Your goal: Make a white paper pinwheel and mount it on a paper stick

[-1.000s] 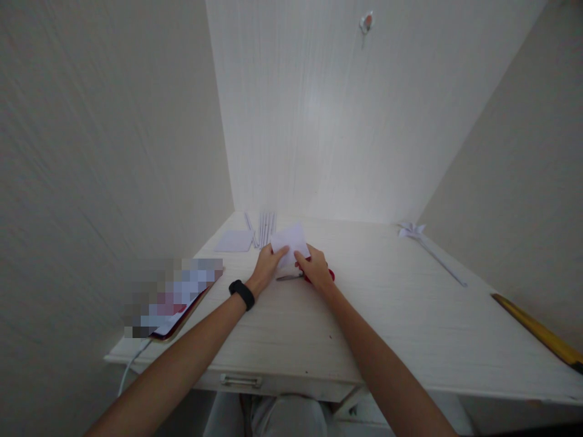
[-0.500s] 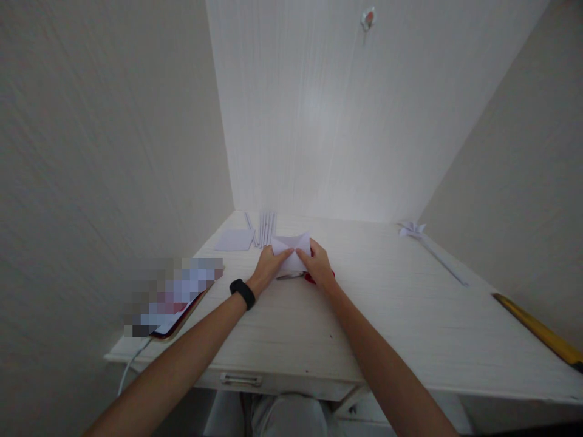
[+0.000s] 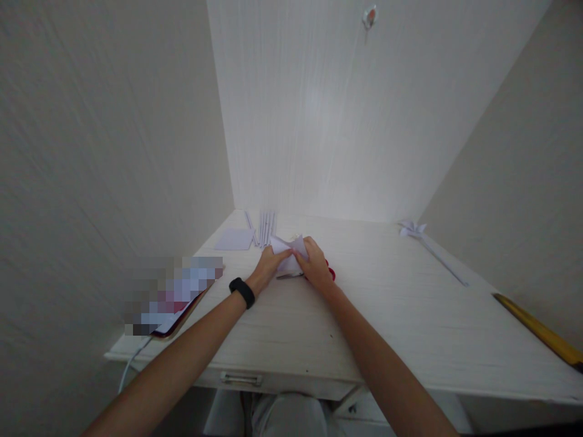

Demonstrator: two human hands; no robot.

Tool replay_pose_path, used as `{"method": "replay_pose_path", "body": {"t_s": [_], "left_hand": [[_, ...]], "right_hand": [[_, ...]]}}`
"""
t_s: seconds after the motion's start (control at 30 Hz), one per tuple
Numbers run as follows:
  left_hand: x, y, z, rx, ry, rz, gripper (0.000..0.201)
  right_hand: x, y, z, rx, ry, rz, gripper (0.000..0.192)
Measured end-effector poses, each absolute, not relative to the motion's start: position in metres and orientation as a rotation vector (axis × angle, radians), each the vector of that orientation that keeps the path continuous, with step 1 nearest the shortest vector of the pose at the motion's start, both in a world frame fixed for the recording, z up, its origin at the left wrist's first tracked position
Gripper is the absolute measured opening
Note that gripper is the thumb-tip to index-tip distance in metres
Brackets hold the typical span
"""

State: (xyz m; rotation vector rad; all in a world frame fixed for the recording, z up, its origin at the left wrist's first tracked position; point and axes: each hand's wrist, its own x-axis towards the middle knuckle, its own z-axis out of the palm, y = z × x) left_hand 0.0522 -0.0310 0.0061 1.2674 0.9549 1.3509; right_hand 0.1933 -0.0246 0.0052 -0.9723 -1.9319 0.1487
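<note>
A piece of white paper (image 3: 288, 263) is held between both hands over the middle of the table, its upper corners bent up. My left hand (image 3: 266, 267), with a black band on the wrist, grips the left side, thumb on the paper's face. My right hand (image 3: 316, 265) pinches the right side, its thumb close to the left one at the centre. Beneath the hands lie red-handled scissors (image 3: 331, 274), partly covered by the right hand; one blade shows to the left.
Flat paper (image 3: 234, 239) and several thin paper sticks (image 3: 266, 229) lie at the back left. A paper pinwheel on a stick (image 3: 413, 229) rests at the back right. A tablet-like device (image 3: 182, 312) with a cable leans left; a yellow tool (image 3: 537, 328) lies along the right edge.
My right hand has shifted slightly left, towards the left hand. The paper between them bends more, and more of the red scissor handle shows.
</note>
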Motion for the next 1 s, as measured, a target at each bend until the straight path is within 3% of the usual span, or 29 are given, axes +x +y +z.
{"method": "replay_pose_path", "body": {"t_s": [0.33,0.6,1.0], "left_hand": [[0.055,-0.026,0.001,1.226,0.922,1.228,0.03],[0.057,-0.036,0.015,1.182,0.877,1.204,0.026],[0.052,-0.031,0.015,1.032,0.819,1.193,0.029]], "right_hand": [[0.198,-0.028,0.012,-1.102,-1.848,0.013,0.017],[0.201,-0.035,0.018,-0.963,-1.995,0.033,0.054],[0.209,-0.032,0.016,-1.002,-2.212,-0.119,0.053]]}}
